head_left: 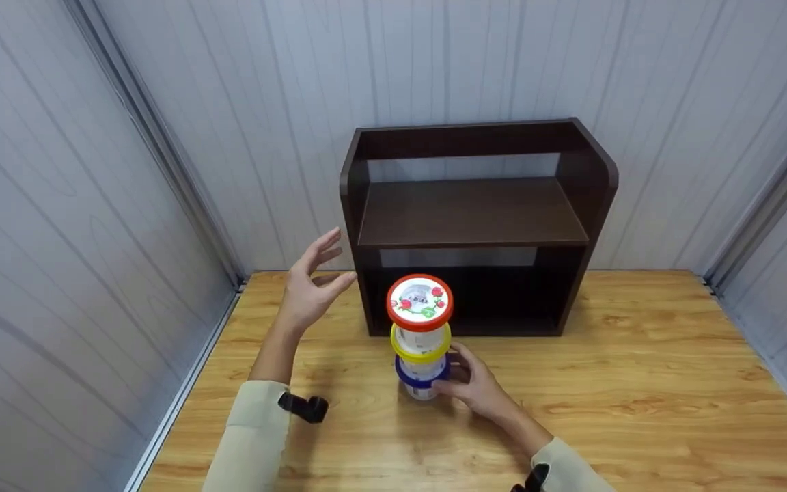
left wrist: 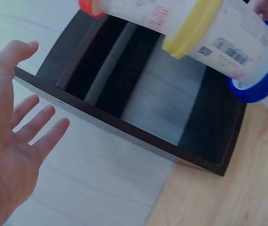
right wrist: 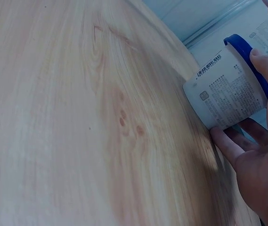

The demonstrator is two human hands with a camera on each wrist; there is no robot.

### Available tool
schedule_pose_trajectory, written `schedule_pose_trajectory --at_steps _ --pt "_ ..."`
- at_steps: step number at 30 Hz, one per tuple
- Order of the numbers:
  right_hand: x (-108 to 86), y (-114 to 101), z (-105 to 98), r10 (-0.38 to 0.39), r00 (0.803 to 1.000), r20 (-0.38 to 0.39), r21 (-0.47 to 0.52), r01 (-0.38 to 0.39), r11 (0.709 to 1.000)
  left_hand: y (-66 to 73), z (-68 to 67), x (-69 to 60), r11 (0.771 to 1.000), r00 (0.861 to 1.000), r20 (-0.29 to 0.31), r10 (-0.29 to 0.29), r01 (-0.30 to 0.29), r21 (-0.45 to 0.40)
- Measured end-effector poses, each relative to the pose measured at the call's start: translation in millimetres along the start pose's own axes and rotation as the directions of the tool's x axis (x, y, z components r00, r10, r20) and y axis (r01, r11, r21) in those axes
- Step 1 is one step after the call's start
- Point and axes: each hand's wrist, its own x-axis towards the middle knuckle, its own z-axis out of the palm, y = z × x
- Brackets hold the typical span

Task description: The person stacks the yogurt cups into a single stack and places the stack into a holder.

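Three white tubs stand stacked in front of the shelf: a red-lidded tub point(head_left: 420, 303) on top, a yellow-lidded tub point(head_left: 421, 343) in the middle and a blue-lidded tub point(head_left: 423, 376) at the bottom. The top lid carries a print of red flowers and green leaves. My right hand point(head_left: 479, 389) holds the blue-lidded tub from the right, its thumb by the blue rim and its fingers round the side, as the right wrist view shows. Left of the stack, my left hand point(head_left: 308, 290) hangs raised, fingers spread, touching nothing.
A dark brown two-level shelf point(head_left: 472, 212) stands on the wooden table point(head_left: 639, 383) behind the tubs, close to the back wall point(head_left: 448, 61). Pale panel walls rise at left and right. Each wrist wears a black strap mount.
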Motion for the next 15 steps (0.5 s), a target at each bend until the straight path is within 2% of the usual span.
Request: schedule_pose_trajectory --at_steps 4,8,15 --pt "-0.3 -1 0 -0.004 1.000 -0.002 -0.011 0.004 1.000 7.1 -0.8 8.5 0.999 0.999 -0.012 0.037 -0.037 0.030" --pt "0.1 -1 0 -0.001 1.000 -0.007 -0.013 0.001 1.000 11.4 -0.1 17.5 0.998 0.999 -0.017 0.050 -0.049 0.050" --pt "0.5 0 3 -0.007 1.000 -0.008 0.003 0.007 1.000 17.8 3.1 33.7 0.998 0.997 -0.033 0.063 -0.062 0.034"
